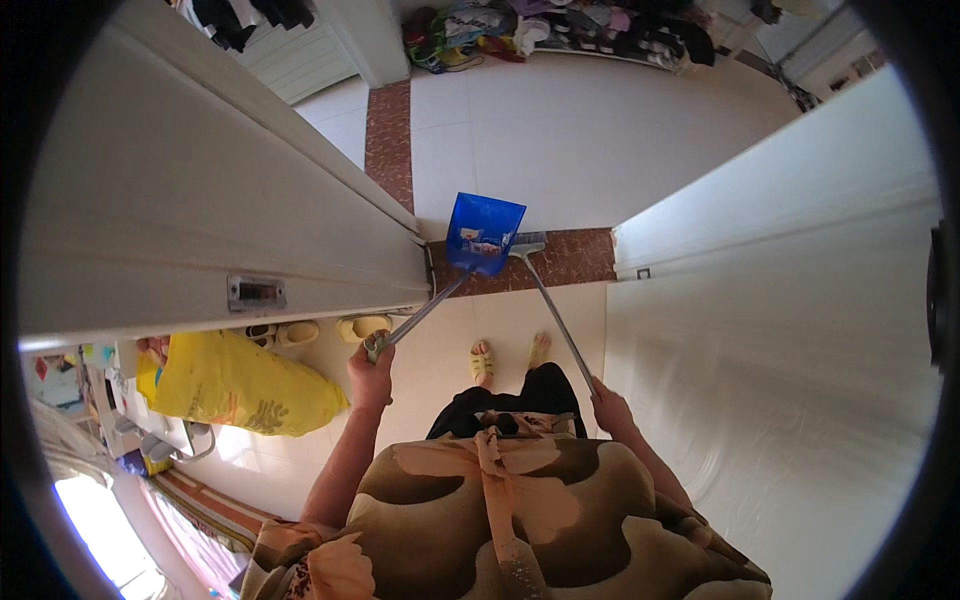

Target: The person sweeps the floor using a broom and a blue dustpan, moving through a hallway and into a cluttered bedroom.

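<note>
My left hand (372, 370) grips the upper end of the grey handle of a blue long-handled dustpan (487, 214). Bits of litter (480, 244), some white and some reddish, lie inside the pan. My right hand (611, 405) is closed around the thin grey shaft of a broom (556, 307). The broom's grey bristle head (529, 243) is just right of the dustpan, against or close beside its edge. Both tool heads are at the dark red-brown marbled threshold strip (577, 259), ahead of my sandalled feet.
A white door (750, 300) stands on the right, a white door frame (270, 187) on the left. Left of me are a yellow plastic bag (247, 390) and several pale clogs (364, 328). Beyond the pale tiled floor (555, 150), a shoe rack (615, 56) carries shoes and a heap of cloth.
</note>
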A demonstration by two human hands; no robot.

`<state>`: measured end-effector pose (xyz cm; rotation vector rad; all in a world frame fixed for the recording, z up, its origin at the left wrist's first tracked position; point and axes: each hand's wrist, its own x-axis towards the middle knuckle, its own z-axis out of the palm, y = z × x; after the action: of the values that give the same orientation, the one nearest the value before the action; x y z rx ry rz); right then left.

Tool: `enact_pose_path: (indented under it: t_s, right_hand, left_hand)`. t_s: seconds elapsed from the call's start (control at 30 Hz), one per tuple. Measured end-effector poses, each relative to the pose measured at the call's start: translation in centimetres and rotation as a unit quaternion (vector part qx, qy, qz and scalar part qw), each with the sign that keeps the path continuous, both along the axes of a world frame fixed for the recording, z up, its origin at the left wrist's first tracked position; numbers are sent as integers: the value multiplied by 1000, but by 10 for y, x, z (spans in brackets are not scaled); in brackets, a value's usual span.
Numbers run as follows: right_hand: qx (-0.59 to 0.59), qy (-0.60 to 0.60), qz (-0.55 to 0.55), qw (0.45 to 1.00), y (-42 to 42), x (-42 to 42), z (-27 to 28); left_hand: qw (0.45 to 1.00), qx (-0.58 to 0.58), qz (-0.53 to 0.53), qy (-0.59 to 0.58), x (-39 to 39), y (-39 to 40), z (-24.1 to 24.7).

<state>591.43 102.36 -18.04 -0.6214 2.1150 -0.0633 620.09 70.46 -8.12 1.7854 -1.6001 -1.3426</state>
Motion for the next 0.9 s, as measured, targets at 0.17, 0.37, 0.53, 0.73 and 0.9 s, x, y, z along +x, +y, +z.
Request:
enact_pose_path:
  t_s: [0.17,0.37,0.53,0.73,0.9]
  right_hand:
    - [29,20,154,988,-72,-103,-32]
    - [-45,61,198,977,-187,-187,-71]
    - [-51,55,230,970,-316,-231,-57]
    - [13,55,239,969,-428,-256,-49]
    - [30,71,293,953,-507,-271,-57]
  left_hand:
    - [999,5,46,11,-44,-36,-6]
    - [993,23,113,2,-98,-58,3]
    - [989,1,150,0,-101,-82,-5]
    - [980,16,198,15,-125,-109,-9]
    - [963,51,262,51,-134,-138,-14]
